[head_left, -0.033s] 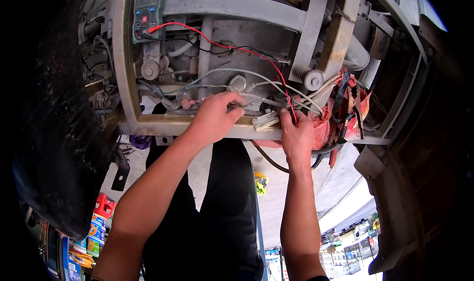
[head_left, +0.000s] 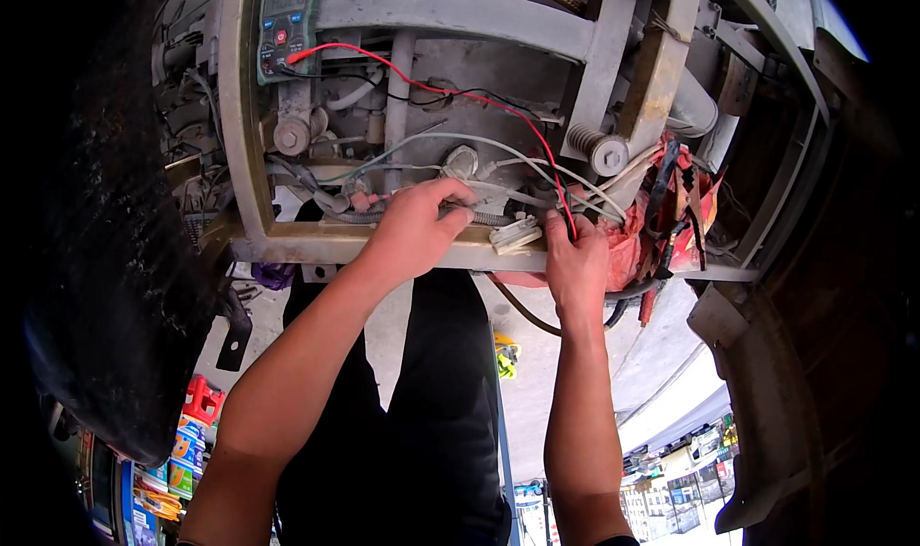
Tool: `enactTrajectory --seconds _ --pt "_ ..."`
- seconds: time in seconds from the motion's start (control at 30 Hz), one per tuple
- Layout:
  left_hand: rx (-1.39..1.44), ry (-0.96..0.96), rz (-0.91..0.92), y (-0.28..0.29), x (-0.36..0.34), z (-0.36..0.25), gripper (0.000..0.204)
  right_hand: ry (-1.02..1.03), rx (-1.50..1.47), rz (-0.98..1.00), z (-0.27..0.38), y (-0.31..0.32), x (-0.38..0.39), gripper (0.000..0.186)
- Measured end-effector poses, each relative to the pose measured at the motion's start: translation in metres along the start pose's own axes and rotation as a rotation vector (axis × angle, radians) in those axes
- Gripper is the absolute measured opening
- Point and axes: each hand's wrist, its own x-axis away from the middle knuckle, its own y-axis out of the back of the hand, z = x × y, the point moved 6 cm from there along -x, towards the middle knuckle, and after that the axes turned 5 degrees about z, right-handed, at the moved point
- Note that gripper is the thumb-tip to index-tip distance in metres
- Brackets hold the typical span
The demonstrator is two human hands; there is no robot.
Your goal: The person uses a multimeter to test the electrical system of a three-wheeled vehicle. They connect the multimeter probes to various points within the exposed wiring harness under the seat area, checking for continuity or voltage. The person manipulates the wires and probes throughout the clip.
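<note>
My left hand [head_left: 414, 228] is closed in a pinch above the frame's lower rail, beside a grey corrugated hose [head_left: 491, 219]; what lies between its fingertips is hidden. Farther right, my right hand [head_left: 578, 263] grips a test probe, where the red test lead [head_left: 527, 122] runs down into its fingers. The probe's tip cannot be seen. A black test lead [head_left: 414, 98] runs alongside the red one from a green-cased multimeter [head_left: 281, 36] at the upper left. Between my hands a dirty white plastic connector [head_left: 516, 236] rests at the rail. Pale wires [head_left: 522, 162] loop behind them.
A metal frame rail [head_left: 316, 244] crosses below my hands. Crumpled red plastic wrap [head_left: 628, 258] and black straps [head_left: 666, 186] bunch to the right. A bolt with a coil spring [head_left: 606, 153] juts out above my right hand. A dark panel [head_left: 105, 287] stands at left.
</note>
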Motion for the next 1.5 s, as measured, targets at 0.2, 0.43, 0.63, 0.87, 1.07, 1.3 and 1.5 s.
enactTrajectory --seconds 0.2,0.43,0.63,0.87,1.07,1.3,1.5 --pt "0.027 0.066 -0.071 0.012 0.011 -0.008 0.024 -0.136 -0.543 0.221 0.01 -0.006 0.021 0.032" --pt "0.339 0.026 -0.179 0.021 0.012 0.014 0.025 -0.116 -1.203 0.487 0.061 -0.012 0.05 0.037" --pt "0.751 0.123 -0.123 0.022 0.015 0.014 0.021 -0.049 -1.011 0.253 0.072 -0.016 0.041 0.018" --pt "0.678 0.088 -0.116 0.023 0.016 0.015 0.018 0.016 -0.736 0.074 0.077 -0.05 0.037 0.018" --pt "0.63 0.023 -0.084 0.021 0.018 0.017 0.017 -0.004 -0.769 0.044 0.074 -0.052 0.04 0.017" --pt "0.355 -0.025 -0.111 0.016 0.028 0.017 0.014 -0.023 -0.649 0.071 0.075 -0.046 0.048 0.013" --pt "-0.027 -0.133 -0.394 0.007 0.056 -0.016 0.017 0.05 -0.61 0.085 0.056 -0.033 0.067 0.011"
